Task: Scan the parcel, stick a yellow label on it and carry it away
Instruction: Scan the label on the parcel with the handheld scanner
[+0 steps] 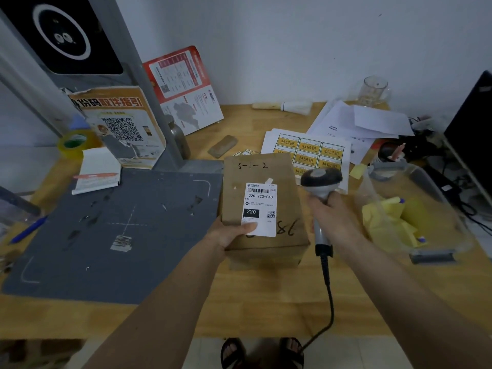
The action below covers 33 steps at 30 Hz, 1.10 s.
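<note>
A brown cardboard parcel (259,171) lies on the wooden table (266,302), with a white shipping label (262,201) on its top face. My left hand (229,235) grips the parcel's near left corner, thumb resting on the label. My right hand (332,211) is closed around the handle of a grey corded barcode scanner (320,179), whose head hovers just right of the parcel, level with the label. A sheet of yellow labels (310,151) lies behind the parcel, partly hidden by it and the scanner.
A dark grey scanning mat (119,235) with a metal post fills the left of the table. A clear plastic bin (415,209) of yellow slips stands at the right. Papers, a glass jar, a tape roll, a notepad, a blue pen and a monitor edge surround the work area.
</note>
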{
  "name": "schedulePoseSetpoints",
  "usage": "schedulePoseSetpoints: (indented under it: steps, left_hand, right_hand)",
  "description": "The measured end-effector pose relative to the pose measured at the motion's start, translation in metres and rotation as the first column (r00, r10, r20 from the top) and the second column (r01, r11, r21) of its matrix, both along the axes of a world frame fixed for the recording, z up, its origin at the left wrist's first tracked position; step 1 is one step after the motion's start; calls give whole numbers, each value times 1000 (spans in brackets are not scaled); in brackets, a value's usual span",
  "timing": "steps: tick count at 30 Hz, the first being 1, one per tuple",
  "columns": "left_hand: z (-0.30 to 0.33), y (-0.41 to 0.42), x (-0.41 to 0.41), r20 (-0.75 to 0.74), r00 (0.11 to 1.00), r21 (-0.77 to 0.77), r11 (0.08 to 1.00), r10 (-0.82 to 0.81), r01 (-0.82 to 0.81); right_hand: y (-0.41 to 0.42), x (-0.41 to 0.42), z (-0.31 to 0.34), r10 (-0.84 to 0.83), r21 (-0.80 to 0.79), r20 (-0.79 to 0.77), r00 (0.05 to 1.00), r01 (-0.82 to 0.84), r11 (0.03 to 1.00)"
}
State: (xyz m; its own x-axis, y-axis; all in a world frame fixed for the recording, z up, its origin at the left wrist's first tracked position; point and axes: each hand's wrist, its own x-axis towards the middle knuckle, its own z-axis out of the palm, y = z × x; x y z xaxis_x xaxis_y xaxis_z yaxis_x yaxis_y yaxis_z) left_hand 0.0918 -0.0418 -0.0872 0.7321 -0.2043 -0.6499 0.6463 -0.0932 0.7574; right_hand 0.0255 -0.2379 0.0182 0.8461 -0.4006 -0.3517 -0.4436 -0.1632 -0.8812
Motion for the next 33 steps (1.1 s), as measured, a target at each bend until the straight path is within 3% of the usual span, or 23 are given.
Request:
schedulePoseSetpoints:
  steps: [7, 12, 16, 18, 21, 22, 25, 27, 30, 33]
  left_hand:
    - [-6, 6, -13, 70, 987, 59, 988, -146, 142]
    - [-3, 6, -20, 19, 975, 115, 969, -220, 216]
    - [-4, 3, -29, -35, 977, 188, 959, -209, 212]
    - [0, 3, -31, -41, 981, 200, 960, -190, 194]
    - [8, 7, -29, -52, 988, 199, 968, -148, 156]
    - [11, 8, -25, -54, 992, 199, 973, -110, 119]
    - [19, 9, -1, -31, 994, 184, 978, 102, -95]
    - [17, 10, 22, -18, 966, 166, 954, 256, -250]
    - [11, 10, 58, -6, 955, 140, 946, 297, -293]
    - [7, 6, 91, -24, 964, 124, 957, 266, -261]
  right_hand:
    - [-21, 6, -60, -113, 63, -169, 979, 125, 990]
    - [-35, 22, -63, -129, -41, -193, 973, 123, 992]
    - [-55, 25, -68, -81, -89, -254, 964, 60, 994]
    - [-60, 33, -103, -73, -115, -393, 917, 30, 993]
    - [-75, 53, -173, -58, -159, -477, 877, -21, 987]
    - [-71, 55, -168, -48, -169, -491, 870, -41, 985]
    - [-67, 58, -150, -58, -222, -466, 883, -53, 974]
    - [-70, 64, -137, -196, -328, -433, 880, 49, 943]
    - [-80, 80, -118, -432, -463, -360, 827, 244, 852]
    - [-76, 108, -92, -341, -494, -180, 923, 215, 842]
